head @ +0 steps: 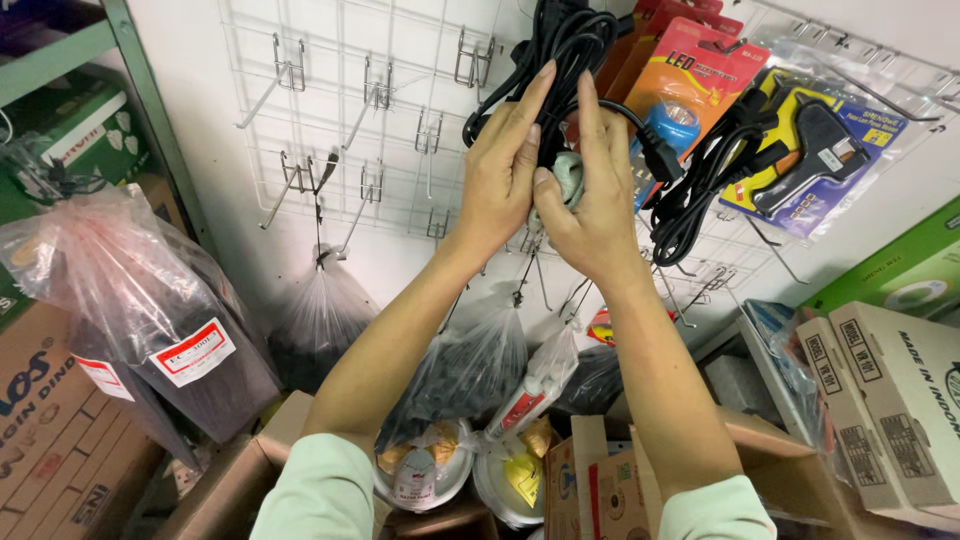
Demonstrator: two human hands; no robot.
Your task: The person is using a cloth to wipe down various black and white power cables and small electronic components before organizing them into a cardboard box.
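While both hands are meeting at the wire rack (330,60)'s top edge, cable is being handled.
The left hand (500,170) and right hand (590,200) are pinching a limp, light black cable bundle (560,40); its pale plug (570,178) looks the firmest hold.

We raise both arms, pale sleeves at the elbows, forearms converging upward toward the wire grid panel (340,120). Our left hand (505,170) and right hand (590,195) meet palm to palm before it, fingers extended upward, thumbs pressing inward between them.

White wall (190,60), wire grid (330,110) (bare hooks), green shelf (140,90)
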